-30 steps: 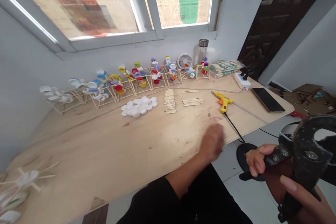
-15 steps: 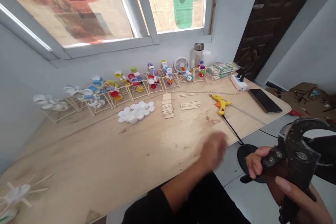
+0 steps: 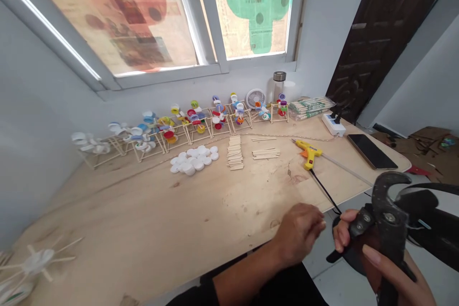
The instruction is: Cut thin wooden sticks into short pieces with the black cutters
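Note:
My right hand (image 3: 403, 283) at the lower right is closed around the handles of black heavy cutters (image 3: 389, 210), held off the table's near-right edge with the jaws pointing up. My left hand (image 3: 299, 232) hovers at the front edge of the wooden table (image 3: 143, 215), a short way left of the cutters, its fingers curled together. What they hold, if anything, is hidden.
A yellow glue gun (image 3: 309, 153) with its black cord, a phone (image 3: 371, 150) and a power strip (image 3: 333, 124) lie at the right. White caps (image 3: 193, 158) and stick stacks (image 3: 234, 152) sit mid-table. Cap windmills (image 3: 193, 122) line the wall; another one (image 3: 36, 263) lies at the near left.
My left hand has drawn back from over the table to its front edge, closer to the cutters. The cutters have shifted slightly left in my right hand.

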The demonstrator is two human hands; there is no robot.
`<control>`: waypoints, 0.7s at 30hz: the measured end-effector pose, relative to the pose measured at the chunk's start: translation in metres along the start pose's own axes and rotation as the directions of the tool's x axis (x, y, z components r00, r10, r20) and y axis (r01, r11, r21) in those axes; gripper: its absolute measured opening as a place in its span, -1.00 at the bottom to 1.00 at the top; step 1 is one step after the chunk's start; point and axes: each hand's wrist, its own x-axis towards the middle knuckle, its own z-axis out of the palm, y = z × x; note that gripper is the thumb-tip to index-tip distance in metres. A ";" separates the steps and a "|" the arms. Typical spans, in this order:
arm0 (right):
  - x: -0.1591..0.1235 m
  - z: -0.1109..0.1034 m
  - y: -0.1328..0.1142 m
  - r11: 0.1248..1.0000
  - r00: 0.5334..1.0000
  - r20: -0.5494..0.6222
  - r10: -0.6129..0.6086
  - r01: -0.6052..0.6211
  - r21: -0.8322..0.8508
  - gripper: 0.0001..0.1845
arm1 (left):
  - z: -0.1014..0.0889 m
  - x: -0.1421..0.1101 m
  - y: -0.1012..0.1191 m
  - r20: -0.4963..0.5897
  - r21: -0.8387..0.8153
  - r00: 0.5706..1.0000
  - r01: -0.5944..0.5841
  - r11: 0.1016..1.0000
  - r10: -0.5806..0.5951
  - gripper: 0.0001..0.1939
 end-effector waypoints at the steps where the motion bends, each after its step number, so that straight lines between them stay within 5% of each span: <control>1: 0.001 0.001 0.002 1.000 1.000 0.027 -0.004 0.003 0.022 -0.68 | -0.010 0.004 -0.002 0.005 0.071 0.999 0.050 0.996 -0.050 -0.77; 4: 0.004 0.008 0.007 0.994 0.993 0.117 0.019 -0.031 0.101 -0.70 | -0.062 0.026 -0.029 -0.095 0.368 0.962 0.273 0.889 -0.257 -0.74; 7: 0.004 0.019 0.008 0.983 0.986 0.147 0.081 -0.104 0.151 -0.70 | -0.111 0.050 -0.067 -0.106 0.462 0.948 0.314 0.829 -0.300 -0.75; 9: 0.005 0.028 0.008 0.973 0.981 0.112 0.157 -0.173 0.151 -0.69 | -0.127 0.063 -0.086 -0.090 0.521 0.938 0.330 0.787 -0.334 -0.77; 17: 0.020 0.049 0.025 0.934 0.916 0.240 0.321 -0.348 0.078 -0.62 | -0.126 0.099 -0.123 0.082 0.674 0.892 0.279 0.684 -0.445 -0.71; 21: 0.024 0.054 0.029 0.908 0.901 0.214 0.376 -0.404 0.107 -0.61 | -0.120 0.117 -0.136 0.163 0.699 0.865 0.239 0.674 -0.475 -0.68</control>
